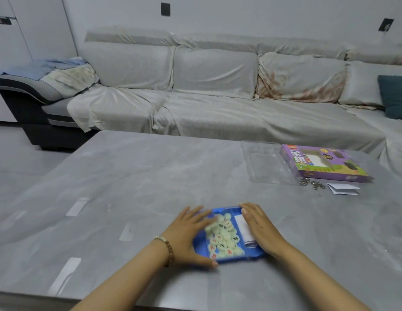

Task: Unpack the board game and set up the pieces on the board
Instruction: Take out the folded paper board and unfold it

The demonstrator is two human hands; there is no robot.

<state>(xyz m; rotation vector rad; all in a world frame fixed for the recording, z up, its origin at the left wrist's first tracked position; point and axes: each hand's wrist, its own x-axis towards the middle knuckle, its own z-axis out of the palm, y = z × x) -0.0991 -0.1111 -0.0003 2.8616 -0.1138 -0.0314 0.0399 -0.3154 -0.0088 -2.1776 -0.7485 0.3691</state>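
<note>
**Tray flanked, pieces still in tray**

Blue tray (236, 257) sits lower centre on the counter (128, 176), pale pieces (220, 239) heaped in its left compartment. Left hand (186, 234) and right hand (260, 227) flank it, each grip spread, fingers straight. Purple box (323, 163) at middle right.
</note>
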